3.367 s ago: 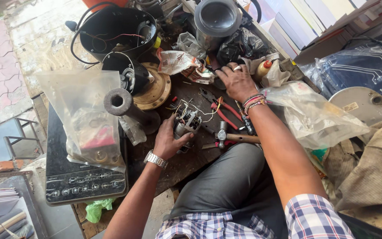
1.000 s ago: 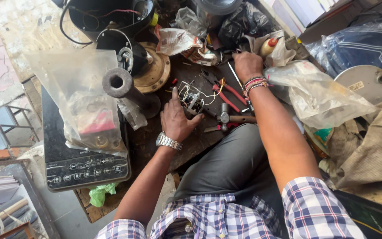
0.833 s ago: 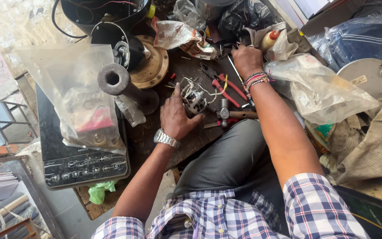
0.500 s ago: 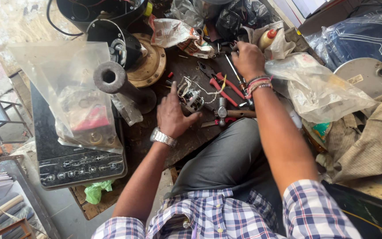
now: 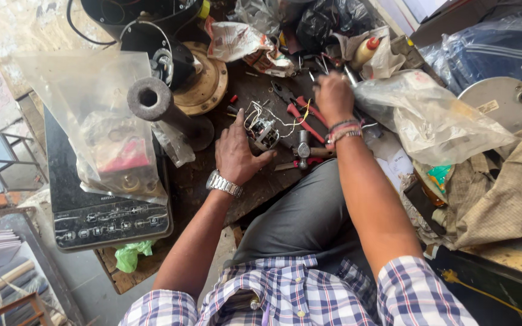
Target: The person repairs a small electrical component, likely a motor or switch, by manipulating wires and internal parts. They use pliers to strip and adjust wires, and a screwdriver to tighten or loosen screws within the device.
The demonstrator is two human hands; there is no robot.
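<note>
**Steadying a small wired motor on a cluttered repair bench**

Resting on the dark wooden bench top [image 5: 255, 181], the left hand [image 5: 237, 154] lies palm down with fingers together and pointing away from the body, thumb spread to the side. Thumb and fingertips sit against the small wired motor [image 5: 262, 130]; it is braced, not lifted. A metal wristwatch [image 5: 223, 183] is on that wrist.

The motor sits near the bench centre, between the two hands. Thin white and yellow wires [image 5: 288, 118] loop out of it toward the right.

The right hand [image 5: 333, 96] reaches further back, knuckles up, fingers curled downward among small metal tools at the far bench edge. Whether it pinches anything cannot be told; fingertips are hidden. Bead bracelets [image 5: 342, 130] ring that wrist.

Nearby items:
- Red-handled pliers [image 5: 303, 115] lie between the motor and the right hand.
- A hammer [image 5: 304, 150] lies just in front of the right wrist, head toward the motor.
- A dark cylinder with a hollow end [image 5: 155, 102] stands left of the left hand, beside a round brass-coloured disc [image 5: 203, 87].
- A clear plastic bag [image 5: 101, 121] covers part of a black induction cooktop [image 5: 110, 220] at far left.
- A second clear plastic bag [image 5: 436, 118] lies right of the right forearm, touching it.
- A tan cloth [image 5: 502, 193] is heaped at far right.

Grey trousers and a checked shirt fill the lower frame.
</note>
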